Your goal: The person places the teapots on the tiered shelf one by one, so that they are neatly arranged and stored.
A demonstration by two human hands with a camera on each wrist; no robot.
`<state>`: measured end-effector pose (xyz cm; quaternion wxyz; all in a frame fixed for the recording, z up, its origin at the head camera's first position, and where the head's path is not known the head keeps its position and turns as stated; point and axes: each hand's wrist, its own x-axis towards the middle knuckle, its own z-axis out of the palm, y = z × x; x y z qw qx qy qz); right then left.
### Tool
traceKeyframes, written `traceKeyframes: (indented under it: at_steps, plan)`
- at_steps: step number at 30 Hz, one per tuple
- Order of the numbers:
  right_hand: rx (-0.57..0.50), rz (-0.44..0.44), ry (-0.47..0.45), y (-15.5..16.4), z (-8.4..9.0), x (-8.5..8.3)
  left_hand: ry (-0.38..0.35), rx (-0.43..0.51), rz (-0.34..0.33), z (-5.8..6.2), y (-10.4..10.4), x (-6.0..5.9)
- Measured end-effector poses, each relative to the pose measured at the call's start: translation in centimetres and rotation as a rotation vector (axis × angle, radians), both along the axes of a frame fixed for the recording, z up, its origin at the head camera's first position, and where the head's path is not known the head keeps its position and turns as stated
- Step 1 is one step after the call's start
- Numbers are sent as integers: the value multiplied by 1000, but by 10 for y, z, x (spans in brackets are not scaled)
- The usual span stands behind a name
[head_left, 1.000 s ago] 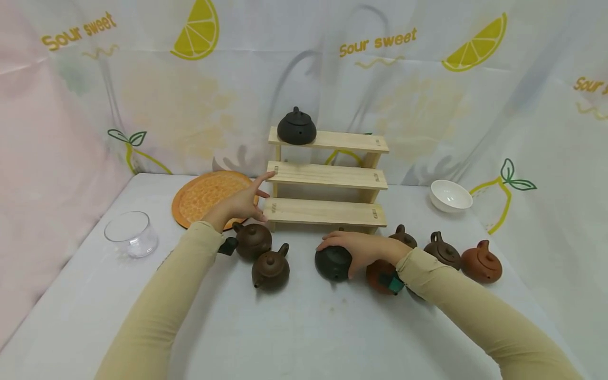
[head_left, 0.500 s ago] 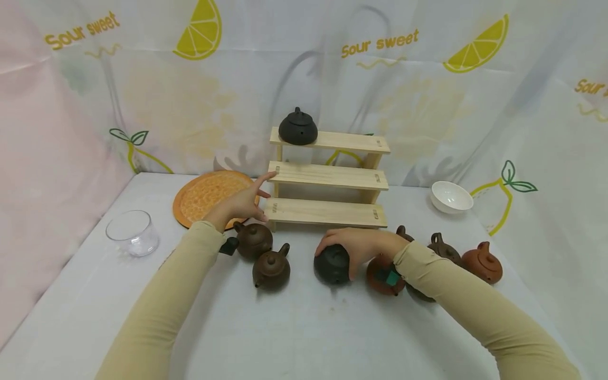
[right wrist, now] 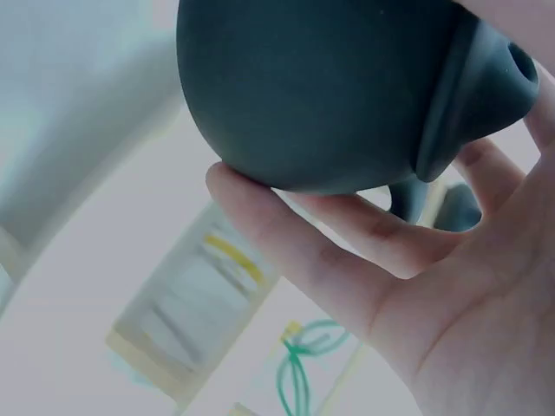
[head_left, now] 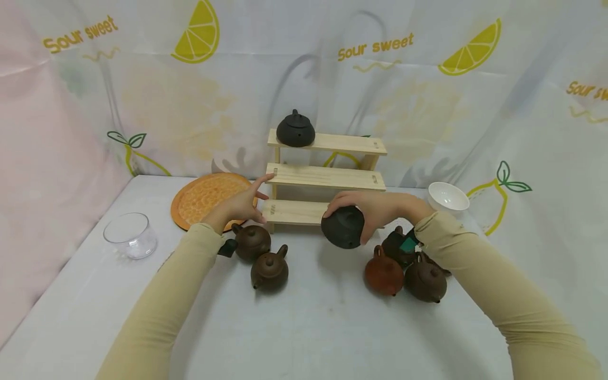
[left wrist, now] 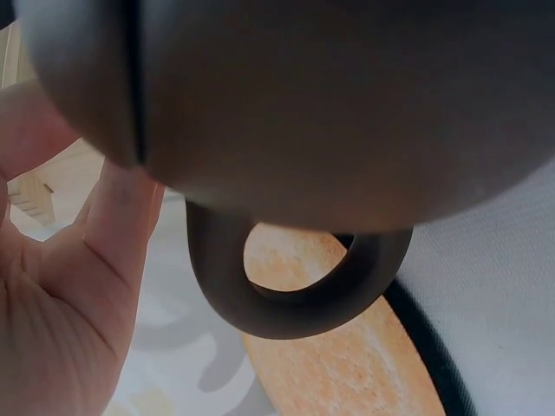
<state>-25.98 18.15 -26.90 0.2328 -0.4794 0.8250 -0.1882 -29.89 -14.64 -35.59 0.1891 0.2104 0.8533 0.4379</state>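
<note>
Saw a clear glass (head_left: 139, 245) at the left of the white table (head_left: 294, 332) and, farther back, a round orange board (head_left: 206, 198) lying flat. Noticed a white bowl (head_left: 446, 205) at the back right and, behind, a curtain (head_left: 408, 113) printed with lemon slices (head_left: 196, 36) and lettering (head_left: 376, 47).

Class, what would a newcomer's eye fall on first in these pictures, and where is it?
Probably the black teapot that the right hand holds above the white table, in front of the wooden rack. Next, perhaps, the second black teapot, at the left end of the rack's top shelf. Behind and above the rack, large yellow lemon slices stand out on the pale curtain.
</note>
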Motion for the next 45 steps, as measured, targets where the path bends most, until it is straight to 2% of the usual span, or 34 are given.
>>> traceKeyframes:
  at_steps: [9,17,26,32,40,45]
  plan:
    - [3,-43,67,-3,38,-27,5,10,-4,0,-4,1]
    - [17,-94,96,-7,54,-58,8,5,6,-1,-4,2]
    - [67,-276,65,-11,65,-92,17,16,-11,-3,-5,0]
    - [69,-382,81,-9,65,-114,22,-4,-3,-4,-6,0]
    - [17,-468,77,-4,63,-130,45,14,-16,-1,-2,2]
    - [21,-478,91,-4,60,-133,43,26,-20,-3,-3,2]
